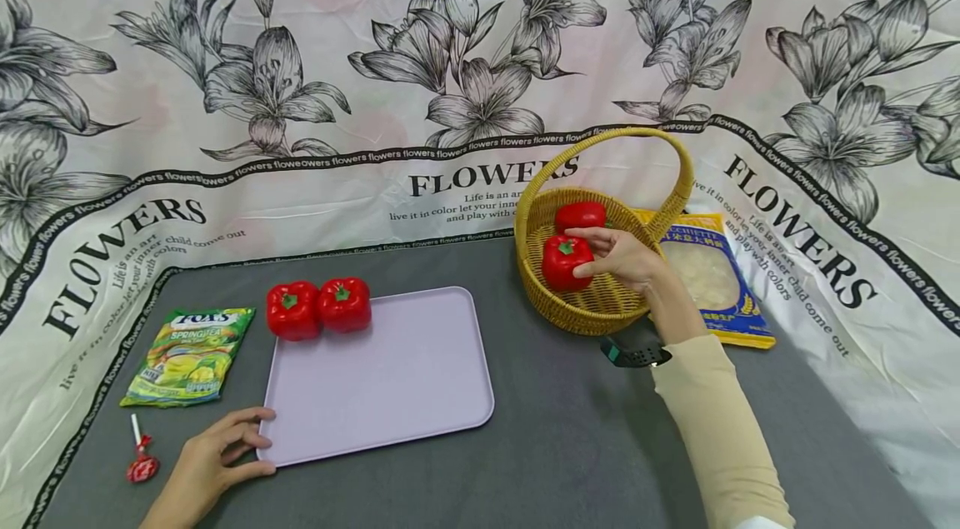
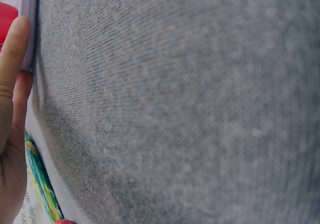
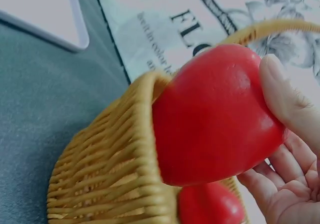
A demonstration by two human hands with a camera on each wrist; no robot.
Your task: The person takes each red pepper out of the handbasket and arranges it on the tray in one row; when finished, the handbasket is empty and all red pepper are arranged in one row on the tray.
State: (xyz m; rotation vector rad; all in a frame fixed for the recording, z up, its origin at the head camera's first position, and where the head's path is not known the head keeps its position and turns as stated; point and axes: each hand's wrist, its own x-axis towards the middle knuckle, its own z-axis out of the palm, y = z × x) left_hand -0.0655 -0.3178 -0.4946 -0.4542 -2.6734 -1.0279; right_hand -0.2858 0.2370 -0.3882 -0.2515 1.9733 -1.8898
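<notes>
My right hand (image 1: 618, 260) holds a red bell pepper (image 1: 567, 264) between thumb and fingers, over the mouth of a yellow wicker basket (image 1: 577, 319). Behind it a second red pepper (image 1: 581, 217) lies inside the basket, and it shows below the held one in the right wrist view (image 3: 210, 204). With thumb and fingers, my left hand (image 1: 217, 458) grips the near left corner of a pale lilac tray (image 1: 390, 379). Two more red peppers, a left one (image 1: 293, 311) and a right one (image 1: 345, 304), sit side by side at the tray's far left corner.
Left of the tray lies a green and yellow candy bag (image 1: 189, 357), with a wrapped lollipop (image 1: 141, 458) nearer me. A blue and yellow food packet (image 1: 708, 275) lies right of the basket, whose tall handle (image 1: 585, 144) arches above it. Flower-printed cloth (image 1: 465, 37) hangs behind the grey table.
</notes>
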